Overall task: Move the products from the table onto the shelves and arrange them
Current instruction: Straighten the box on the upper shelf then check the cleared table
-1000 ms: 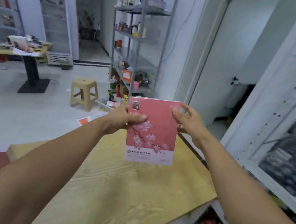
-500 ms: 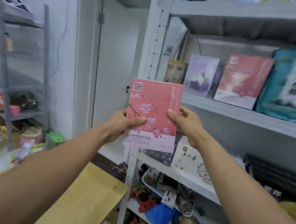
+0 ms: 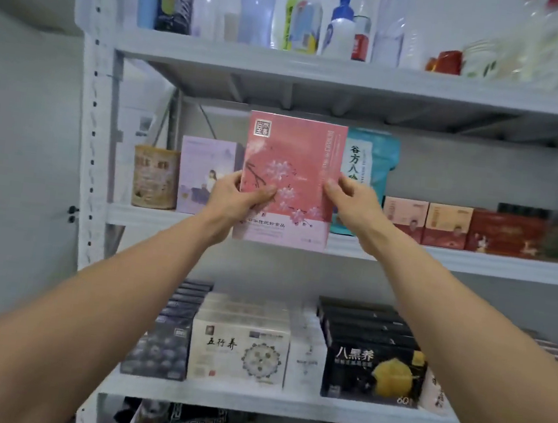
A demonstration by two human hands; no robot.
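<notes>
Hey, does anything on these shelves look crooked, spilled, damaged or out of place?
Nothing stands out. The pink box is upright, gripped by the left hand and right hand in front of the middle shelf, not yet set down. The boxes below stand in neat rows. No spill or damage shows.

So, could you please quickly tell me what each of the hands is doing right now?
Left hand: grips the left edge of the pink box.
Right hand: grips the right edge of the same box.
</notes>
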